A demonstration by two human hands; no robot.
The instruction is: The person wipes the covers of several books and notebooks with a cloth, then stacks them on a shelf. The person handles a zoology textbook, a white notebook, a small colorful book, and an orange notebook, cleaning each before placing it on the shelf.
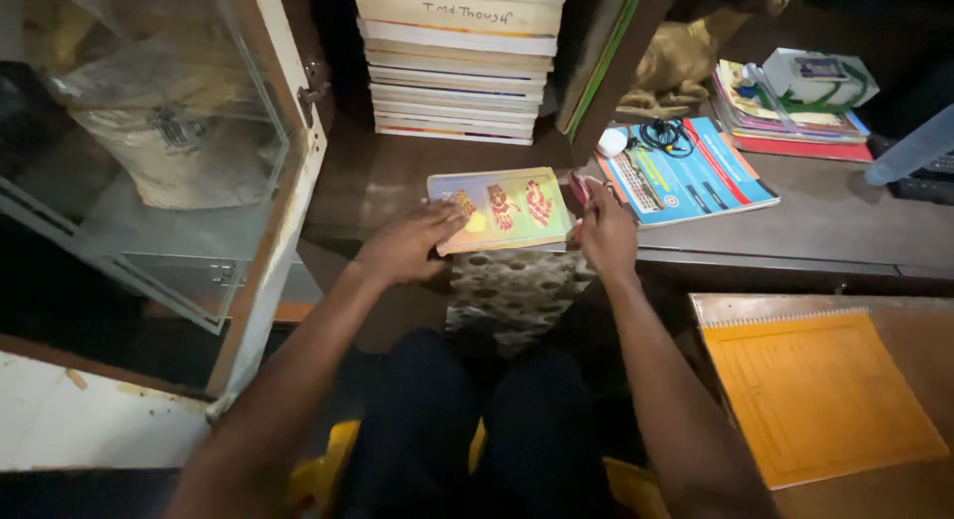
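Knees below, both my hands grip a colourful book (502, 211) at the shelf edge: left hand (407, 243) flat on its cover, right hand (604, 231) pinching its side; stack (459, 62) behind awaits.

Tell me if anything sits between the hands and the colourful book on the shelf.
Nothing visible does. The left hand already rests on the book at its left edge, and the right hand is at its right edge. The blue book lies off to the right, the book stack behind.
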